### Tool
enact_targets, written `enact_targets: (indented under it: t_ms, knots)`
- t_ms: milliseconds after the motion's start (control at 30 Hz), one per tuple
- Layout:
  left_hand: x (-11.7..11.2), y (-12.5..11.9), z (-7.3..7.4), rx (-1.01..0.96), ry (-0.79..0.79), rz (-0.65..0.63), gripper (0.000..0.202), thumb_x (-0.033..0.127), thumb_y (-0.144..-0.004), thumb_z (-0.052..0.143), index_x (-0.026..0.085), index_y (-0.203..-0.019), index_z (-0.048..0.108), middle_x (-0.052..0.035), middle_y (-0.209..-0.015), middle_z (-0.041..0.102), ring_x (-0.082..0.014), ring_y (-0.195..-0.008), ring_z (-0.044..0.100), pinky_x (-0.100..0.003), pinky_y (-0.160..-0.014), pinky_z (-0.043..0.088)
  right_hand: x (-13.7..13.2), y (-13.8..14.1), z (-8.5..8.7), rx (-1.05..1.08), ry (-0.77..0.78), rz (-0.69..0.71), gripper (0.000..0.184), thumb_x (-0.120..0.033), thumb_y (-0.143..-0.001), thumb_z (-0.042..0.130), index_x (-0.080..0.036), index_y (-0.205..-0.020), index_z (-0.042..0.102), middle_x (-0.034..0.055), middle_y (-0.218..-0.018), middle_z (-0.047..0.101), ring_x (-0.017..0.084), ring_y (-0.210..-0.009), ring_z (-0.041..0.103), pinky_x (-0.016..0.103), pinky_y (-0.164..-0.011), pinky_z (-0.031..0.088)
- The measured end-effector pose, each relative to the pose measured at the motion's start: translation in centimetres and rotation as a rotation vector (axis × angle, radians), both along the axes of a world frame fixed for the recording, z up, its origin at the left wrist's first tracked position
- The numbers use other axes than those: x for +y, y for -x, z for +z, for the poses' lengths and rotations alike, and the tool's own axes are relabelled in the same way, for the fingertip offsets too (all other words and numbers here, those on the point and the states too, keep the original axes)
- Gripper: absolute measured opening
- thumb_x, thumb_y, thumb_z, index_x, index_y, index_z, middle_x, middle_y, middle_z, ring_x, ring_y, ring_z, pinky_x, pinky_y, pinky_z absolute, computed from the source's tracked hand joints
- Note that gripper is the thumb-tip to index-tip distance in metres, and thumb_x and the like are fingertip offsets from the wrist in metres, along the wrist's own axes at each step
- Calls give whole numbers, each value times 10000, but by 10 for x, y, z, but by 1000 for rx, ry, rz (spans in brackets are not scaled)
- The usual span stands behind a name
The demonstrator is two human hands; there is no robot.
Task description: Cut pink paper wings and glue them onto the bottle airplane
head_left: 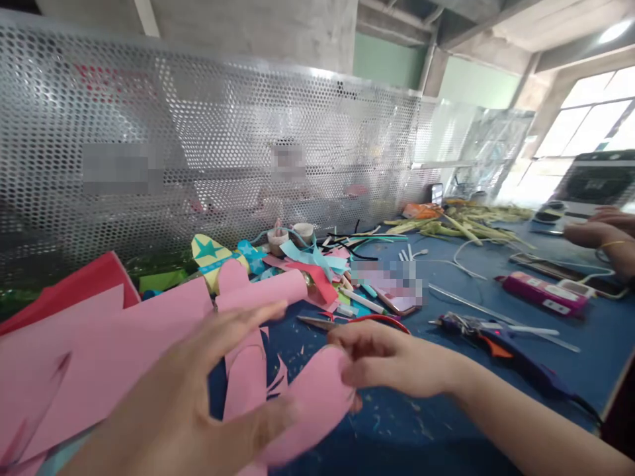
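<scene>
My left hand is in the near foreground, blurred, fingers stretched out and spread over pink paper sheets. My right hand is closed in a pinch on the edge of a rounded pink paper piece that lies on the blue table. A rolled pink paper tube lies just beyond my left fingers. Red-handled scissors rest on the table right behind my right hand.
A perforated metal screen walls off the far side. Coloured paper scraps, tape rolls, a glue gun, a purple box and green strips litter the table. Another person's hand is at the right.
</scene>
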State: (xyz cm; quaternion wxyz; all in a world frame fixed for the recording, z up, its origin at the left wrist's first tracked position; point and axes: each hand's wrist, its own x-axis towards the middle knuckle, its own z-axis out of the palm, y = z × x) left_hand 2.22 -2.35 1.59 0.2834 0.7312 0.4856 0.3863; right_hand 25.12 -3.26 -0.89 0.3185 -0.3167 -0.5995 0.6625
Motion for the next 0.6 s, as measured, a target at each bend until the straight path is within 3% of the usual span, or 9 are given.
enact_targets:
  t_ms: [67, 133, 200, 267, 333, 367, 467, 600]
  knots:
    - [11, -6, -7, -45, 404, -235, 516, 434, -564, 819, 305, -1057, 732, -48, -885, 751, -285, -817, 663, -304, -691, 507, 0, 5, -1, -9, -39, 26, 152, -288, -810, 572, -189, -721, 501, -37, -656, 577, 72, -538, 535, 198, -603, 457]
    - [18, -12, -15, -99, 626, -411, 360, 470, -665, 749, 224, -928, 763, -57, -750, 728, -235, -701, 650, -278, -629, 483, 4, 5, -3, -59, -132, -44, 232, -387, -873, 511, -190, -752, 494, -17, -667, 579, 101, -572, 555, 231, -620, 479]
    - [22, -15, -18, -164, 648, -365, 295, 468, -692, 733, 189, -787, 754, -37, -697, 699, -192, -661, 618, -246, -607, 456, 10, -4, -7, -300, -298, -193, 304, -439, -928, 413, -187, -789, 512, 21, -711, 601, 150, -636, 584, 295, -659, 499]
    - [24, -16, -18, -264, 608, -214, 272, 451, -679, 753, 183, -717, 724, -11, -678, 678, -163, -645, 588, -226, -597, 441, 14, -18, -12, -768, -490, -352, 270, -394, -931, 443, -166, -852, 564, 85, -817, 642, 226, -757, 614, 388, -739, 499]
    - [26, -14, -17, -387, 592, -99, 258, 423, -661, 779, 183, -730, 714, 7, -669, 660, -141, -626, 564, -216, -596, 434, 17, -31, -18, -1236, -563, -365, 205, -290, -839, 609, -108, -932, 619, 190, -979, 656, 336, -944, 609, 490, -848, 465]
    - [28, -13, -16, -444, 598, -71, 261, 411, -649, 794, 181, -741, 713, 13, -656, 648, -131, -604, 550, -213, -583, 426, 17, -36, -22, -1341, -562, -327, 245, -264, -824, 629, -81, -986, 628, 225, -1030, 651, 363, -1004, 600, 498, -876, 459]
    - [34, -6, -14, -580, 584, -39, 275, 410, -654, 803, 164, -699, 691, 26, -599, 601, -107, -555, 508, -200, -543, 386, 16, -42, -33, -1380, -568, -240, 240, -188, -835, 579, -63, -1031, 637, 219, -1031, 671, 336, -965, 644, 443, -846, 499]
    - [38, 0, -12, -684, 520, -14, 293, 428, -661, 797, 163, -687, 676, 10, -617, 621, -125, -597, 539, -217, -582, 403, 12, -46, -48, -1309, -546, -253, 159, -156, -731, 588, -136, -877, 648, 134, -879, 715, 276, -779, 681, 346, -701, 522]
